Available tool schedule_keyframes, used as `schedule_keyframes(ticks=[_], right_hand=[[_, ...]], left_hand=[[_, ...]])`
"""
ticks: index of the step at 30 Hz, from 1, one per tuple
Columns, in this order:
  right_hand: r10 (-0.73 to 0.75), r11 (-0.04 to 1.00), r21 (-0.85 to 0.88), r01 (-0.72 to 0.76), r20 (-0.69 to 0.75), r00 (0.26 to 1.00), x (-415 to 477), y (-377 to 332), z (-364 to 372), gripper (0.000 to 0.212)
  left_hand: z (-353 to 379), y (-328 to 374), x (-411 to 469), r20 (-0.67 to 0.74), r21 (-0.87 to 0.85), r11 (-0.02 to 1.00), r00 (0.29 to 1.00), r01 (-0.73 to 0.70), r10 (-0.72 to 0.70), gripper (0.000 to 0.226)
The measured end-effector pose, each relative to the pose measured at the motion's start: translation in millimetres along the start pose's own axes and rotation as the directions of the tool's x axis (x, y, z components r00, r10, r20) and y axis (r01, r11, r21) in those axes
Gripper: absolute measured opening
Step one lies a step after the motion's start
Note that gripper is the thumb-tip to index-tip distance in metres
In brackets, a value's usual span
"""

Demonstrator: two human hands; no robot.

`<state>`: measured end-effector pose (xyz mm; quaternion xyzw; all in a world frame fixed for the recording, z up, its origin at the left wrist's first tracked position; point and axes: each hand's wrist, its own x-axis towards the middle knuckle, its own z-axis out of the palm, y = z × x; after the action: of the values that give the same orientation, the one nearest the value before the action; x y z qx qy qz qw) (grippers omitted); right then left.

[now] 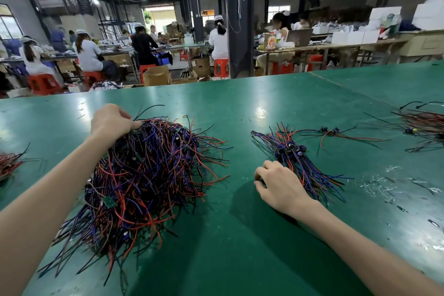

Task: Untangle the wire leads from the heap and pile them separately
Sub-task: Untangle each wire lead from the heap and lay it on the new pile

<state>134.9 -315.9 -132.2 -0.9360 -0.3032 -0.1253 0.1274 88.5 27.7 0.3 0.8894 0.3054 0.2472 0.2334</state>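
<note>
Item 1: my left hand, fingers curled down and pinching strands at the far top of the heap, a tangle of red, blue and black wire leads running from under that hand back along my left forearm.

Item 2: a small green circuit board, caught in the heap on its near left flank, below my left wrist.

Item 3: my right hand, knuckles up and fingers curled, against the near left edge of the sorted pile. I cannot tell whether it pinches a lead or only rests there.

Item 4: the sorted pile, its leads lying roughly parallel, fanning out beyond and right of my right hand, well apart from the heap.

Item 5: two loose leads, just past the pile's far end.

Item 6: the green table, under everything.
</note>
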Motion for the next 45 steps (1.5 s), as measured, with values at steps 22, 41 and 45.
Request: schedule_keyframes(ticks=[22, 41, 45], right_hand=[[0.012, 1.0, 0.009, -0.012, 0.004, 1.0, 0, 1, 1, 0.022], [0.046, 0.994, 0.1, -0.045, -0.006, 0.999, -1, 1, -2, 0.022], [0.048, 0.993, 0.107, -0.047, -0.003, 0.999, -2, 1, -2, 0.022]], left_hand=[[-8, 3, 0, -0.22, -0.467, 0.872, 0.975, -0.144, 0.043, 0.027], [-15, 48, -15, 0.135, -0.711, 0.696, 0.991, 0.1, -0.005, 0.023], [-16, 37, -3, -0.147, -0.629, 0.774, 0.989, -0.073, -0.025, 0.022]])
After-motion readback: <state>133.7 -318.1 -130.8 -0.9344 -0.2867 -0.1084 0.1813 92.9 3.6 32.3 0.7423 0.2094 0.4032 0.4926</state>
